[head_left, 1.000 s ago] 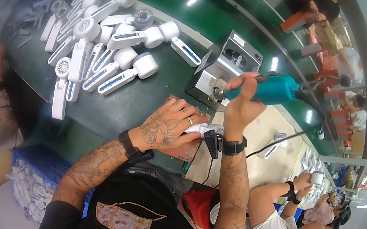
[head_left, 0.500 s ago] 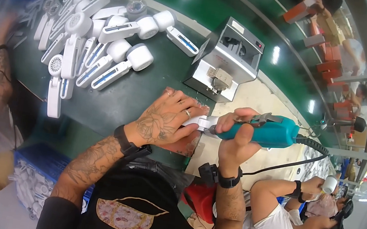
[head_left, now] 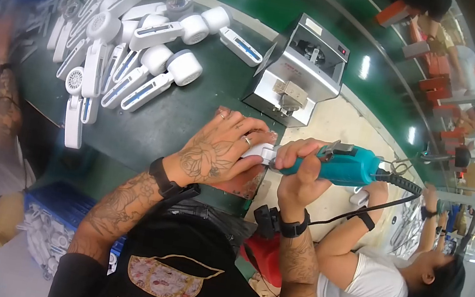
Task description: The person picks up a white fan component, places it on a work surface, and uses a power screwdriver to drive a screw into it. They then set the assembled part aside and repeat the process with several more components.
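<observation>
My left hand (head_left: 219, 149), fingers bent and closed, holds a white plastic part (head_left: 259, 151) down on a reddish-brown mat (head_left: 242, 185). The hand hides most of this part. In my right hand (head_left: 303, 174) is a teal electric screwdriver (head_left: 351, 166), lying almost level with its tip end against the white part. The fingers wrap round the front of its body, and a black coiled cord (head_left: 396, 183) leaves its back end. Whether a screw sits at the tip cannot be seen.
White handheld fans (head_left: 146, 87) lie heaped at the left of the green table (head_left: 197, 89). A grey metal machine (head_left: 299, 71) stands beyond my hands. A blue crate (head_left: 57, 207) of white parts is at lower left. Co-workers sit on both sides; the right one's arm (head_left: 355, 229) reaches close.
The co-worker on the right has lowered a white round piece and reached toward the table near my screwdriver. My hands keep their grips, with the screwdriver still at the white part.
</observation>
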`<move>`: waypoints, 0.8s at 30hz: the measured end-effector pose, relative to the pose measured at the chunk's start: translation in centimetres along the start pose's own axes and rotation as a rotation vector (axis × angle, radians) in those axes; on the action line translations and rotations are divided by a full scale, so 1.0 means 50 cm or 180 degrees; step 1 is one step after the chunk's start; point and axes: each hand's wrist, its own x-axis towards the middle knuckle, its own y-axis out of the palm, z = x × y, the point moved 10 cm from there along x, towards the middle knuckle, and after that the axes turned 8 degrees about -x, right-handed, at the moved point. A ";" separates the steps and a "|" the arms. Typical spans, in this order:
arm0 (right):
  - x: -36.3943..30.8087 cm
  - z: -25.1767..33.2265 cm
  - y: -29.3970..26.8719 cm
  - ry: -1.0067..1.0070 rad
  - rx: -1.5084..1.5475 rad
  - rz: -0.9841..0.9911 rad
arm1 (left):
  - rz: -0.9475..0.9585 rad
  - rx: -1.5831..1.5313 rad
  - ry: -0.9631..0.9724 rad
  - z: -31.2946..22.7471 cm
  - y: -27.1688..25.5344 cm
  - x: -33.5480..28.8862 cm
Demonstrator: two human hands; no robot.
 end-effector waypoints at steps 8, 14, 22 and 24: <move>-0.021 -0.019 -0.058 0.0092 -0.0417 -0.0475 | -0.0120 -0.0130 0.0267 -0.005 0.002 -0.005; -0.068 0.131 -0.018 -0.0525 0.0506 -0.0386 | -0.0307 0.0693 0.0860 -0.087 -0.064 -0.106; -0.139 0.111 -0.040 -0.0319 -0.0112 -0.0479 | -0.4024 0.0145 -0.1454 0.166 -0.509 -0.487; -0.143 0.092 -0.054 -0.0170 -0.0264 -0.0556 | -0.4035 0.1157 -0.1882 0.226 -0.559 -0.547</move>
